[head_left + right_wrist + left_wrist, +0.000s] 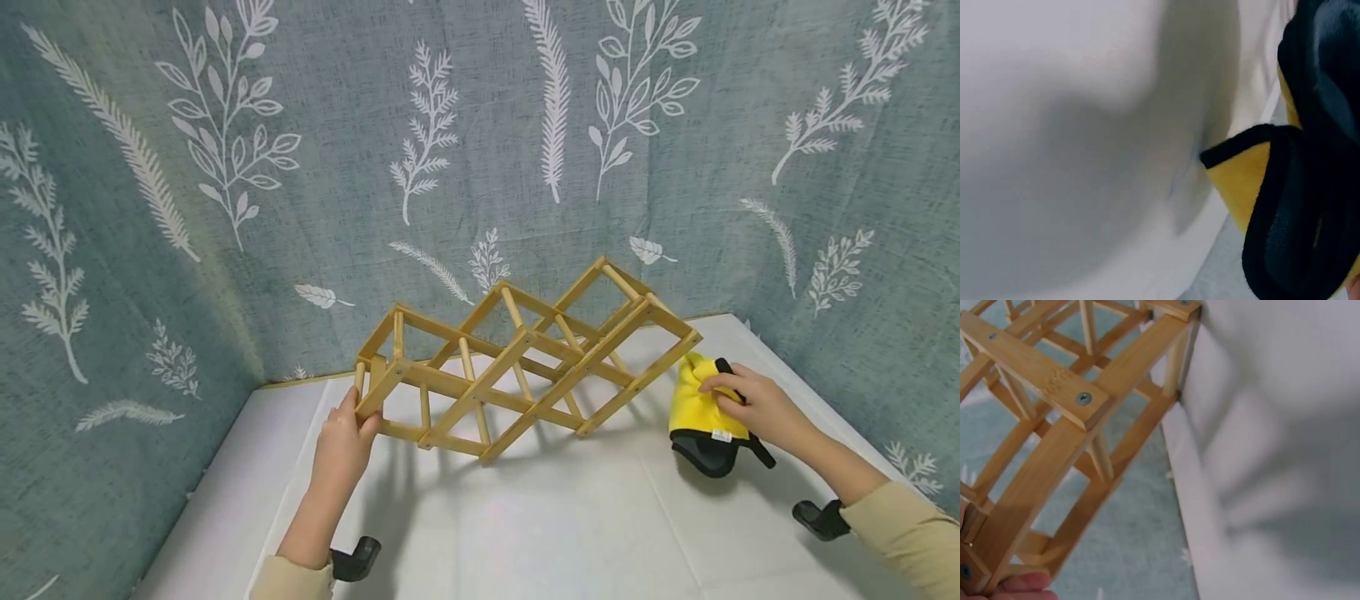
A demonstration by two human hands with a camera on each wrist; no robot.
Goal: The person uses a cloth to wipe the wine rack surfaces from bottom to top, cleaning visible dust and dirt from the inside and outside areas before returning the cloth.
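A folding wooden wine rack [564,383], made of crossed slats and round dowels joined with screws, spans the middle of the head view, tilted with its right end higher. My left hand [342,446] grips its left end, fingers and thumb around the corner; fingertips show at the bottom of the left wrist view. Off the rack's right end, my right hand [765,408] pinches a yellow cleaning cloth [693,404] with black edging and a dark grey underside. The cloth hangs bunched, a small white label on its edge. In the right wrist view its folds hide most of that hand.
Beneath lies a white tabletop [555,517], with shadows of the rack and cloth on it. A grey-green curtain [352,167] with white leaf prints hangs behind and at both sides. Black wrist mounts [356,560] stick out beside the forearms.
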